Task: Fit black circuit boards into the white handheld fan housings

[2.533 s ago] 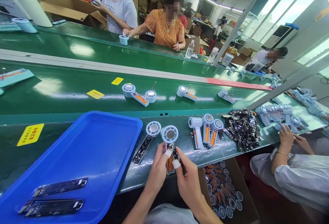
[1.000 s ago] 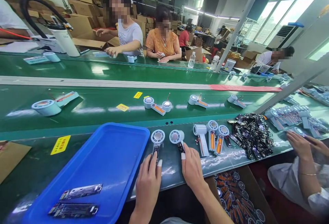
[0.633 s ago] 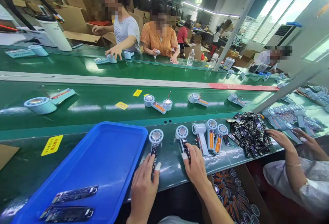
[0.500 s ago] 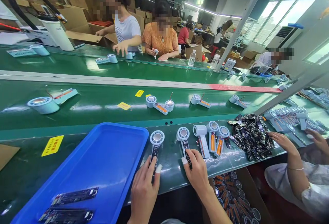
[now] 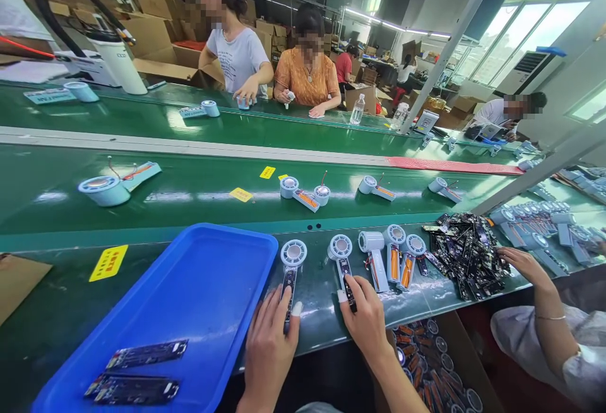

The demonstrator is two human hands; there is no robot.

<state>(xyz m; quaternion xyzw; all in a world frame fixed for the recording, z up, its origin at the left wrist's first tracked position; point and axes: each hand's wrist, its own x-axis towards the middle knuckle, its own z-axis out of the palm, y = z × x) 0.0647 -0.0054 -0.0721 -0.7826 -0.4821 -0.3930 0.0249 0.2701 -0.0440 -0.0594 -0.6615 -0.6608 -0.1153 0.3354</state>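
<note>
My left hand (image 5: 272, 340) was at the near edge of the tabletop (image 5: 317, 312), its fingertips on the left board (image 5: 288, 281) and its thumb, capped in white, at that board's right side; whether those fingers gripped or only rested there, I cannot tell. The left board lay along the handle of the left fan (image 5: 293, 252), whose round head pointed toward the far edge, just beside the tray (image 5: 237, 239). My right hand (image 5: 364, 312) was closed on the handle of the right fan (image 5: 340, 247), thumb on the left, fingers over the right board (image 5: 347, 269) that lay along it. The two fans stood apart, with bare green between. To the right of my right hand, three more fans (image 5: 392, 255) lay close together, and past them a heap of boards (image 5: 466, 255) spread between the far and near edges. A co-worker's hand (image 5: 523, 266) touched the heap's right side. In the tray's near left corner lay a few loose boards (image 5: 142, 355), some overlapping. Below the tabletop's near edge, a carton (image 5: 466, 343) held many fans with orange handles. Beyond the far edge, several fans lay on the belt (image 5: 213, 211).
</note>
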